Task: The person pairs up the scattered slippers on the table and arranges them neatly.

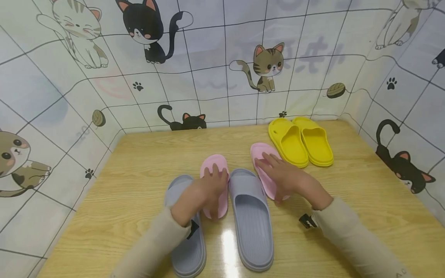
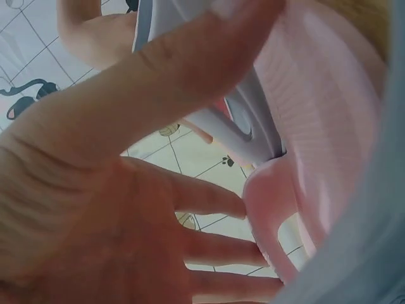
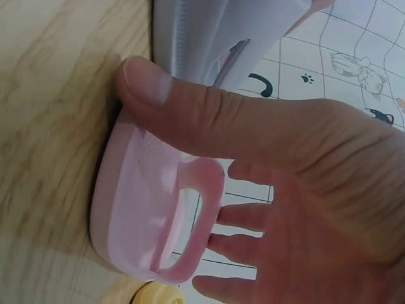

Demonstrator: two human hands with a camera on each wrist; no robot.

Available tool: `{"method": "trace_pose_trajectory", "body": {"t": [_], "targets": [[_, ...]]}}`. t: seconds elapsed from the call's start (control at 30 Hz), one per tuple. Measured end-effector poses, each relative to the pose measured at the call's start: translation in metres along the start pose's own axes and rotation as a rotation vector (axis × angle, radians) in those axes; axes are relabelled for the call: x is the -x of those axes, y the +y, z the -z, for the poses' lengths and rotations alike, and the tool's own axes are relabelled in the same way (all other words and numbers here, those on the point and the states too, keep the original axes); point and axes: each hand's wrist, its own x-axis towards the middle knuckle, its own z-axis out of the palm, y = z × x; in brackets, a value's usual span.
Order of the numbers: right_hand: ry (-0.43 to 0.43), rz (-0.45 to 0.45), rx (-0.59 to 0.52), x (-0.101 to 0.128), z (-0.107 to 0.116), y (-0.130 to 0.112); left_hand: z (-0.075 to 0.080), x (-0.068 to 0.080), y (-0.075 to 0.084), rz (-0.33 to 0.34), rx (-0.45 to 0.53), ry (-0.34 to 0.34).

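A pair of pink slippers lies among the grey ones, one under each hand. My left hand (image 1: 208, 189) touches the left pink slipper (image 1: 223, 204) with its fingers over the strap and its thumb by the heel end. In the left wrist view the fingertips meet the pink strap (image 2: 272, 202). On the right pink slipper (image 1: 262, 148), my right hand (image 1: 290, 175) lies with spread fingers at the strap. The right wrist view has that thumb over the heel end of the pink sole (image 3: 123, 202). Between the hands stands a grey slipper (image 1: 255, 235); the other grey slipper (image 1: 189, 253) is partly hidden beneath the left forearm.
Two yellow clogs (image 1: 289, 141) sit side by side at the back right, close to the right pink slipper. The wooden tabletop (image 1: 139, 162) ends at a back wall (image 1: 208, 88) covered with cat drawings, and similar panels rise at both sides.
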Motion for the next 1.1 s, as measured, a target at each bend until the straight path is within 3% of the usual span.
{"method": "trace_pose_trajectory", "body": {"t": [0.27,0.43,0.57,0.7,1.1], "targets": [[0.046,0.027,0.001,0.000,-0.002,0.002,0.002,-0.002,0.000,-0.045,-0.023,0.016],[0.036,0.048,-0.019,-0.003,-0.003,0.005,0.004,-0.003,-0.009,-0.068,0.087,-0.023],[0.027,0.058,-0.046,-0.006,-0.004,0.008,0.000,-0.005,-0.017,-0.082,0.141,-0.004],[0.019,0.057,-0.049,-0.008,-0.005,0.011,-0.003,-0.007,-0.024,-0.105,0.134,0.022],[-0.011,0.052,-0.024,-0.014,-0.002,0.017,-0.002,-0.013,-0.032,-0.098,0.129,0.007]]}}
